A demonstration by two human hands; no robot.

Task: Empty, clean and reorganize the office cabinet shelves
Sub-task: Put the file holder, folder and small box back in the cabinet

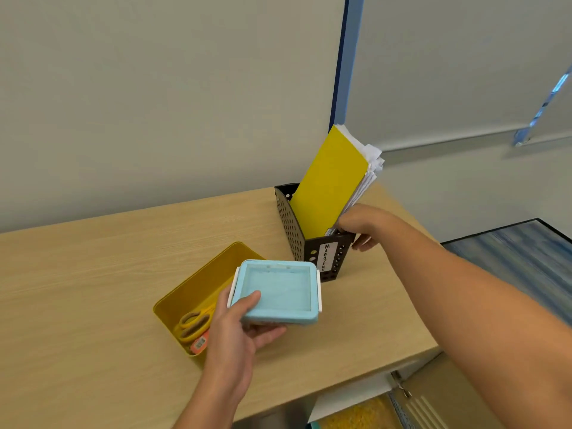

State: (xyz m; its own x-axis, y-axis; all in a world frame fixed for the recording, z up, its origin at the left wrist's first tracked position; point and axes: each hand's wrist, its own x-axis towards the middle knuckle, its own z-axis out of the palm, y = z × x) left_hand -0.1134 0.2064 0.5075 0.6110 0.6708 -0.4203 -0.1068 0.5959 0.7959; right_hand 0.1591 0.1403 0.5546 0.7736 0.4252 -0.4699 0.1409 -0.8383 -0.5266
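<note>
Head camera looks down on a light wood bench whose far edge meets a pale wall and whose right edge runs diagonally from beside the black holder down to the near right corner.

At the near middle, the left hand has its grip closed on a pale blue box with white side clips: the thumb lies on the lid's near left corner and the fingers curl underneath. That box is lifted over the right rim of a yellow tray, which lies flat on the bench. Inside the tray's near end are yellow-handled scissors and a small orange item.

Just beyond the box stands a black perforated magazine holder, labelled "MAGAZINE" on its near end. A yellow folder and white papers lean in it toward the far right.

The right hand has its grip closed on the holder's near right corner, thumb by the papers and fingers wrapped round the outer side. The holder sits close to the bench's right edge.

Left of the tray the bench surface is broad and bare. Below the near right edge, an open cabinet interior shows with a hinge.
</note>
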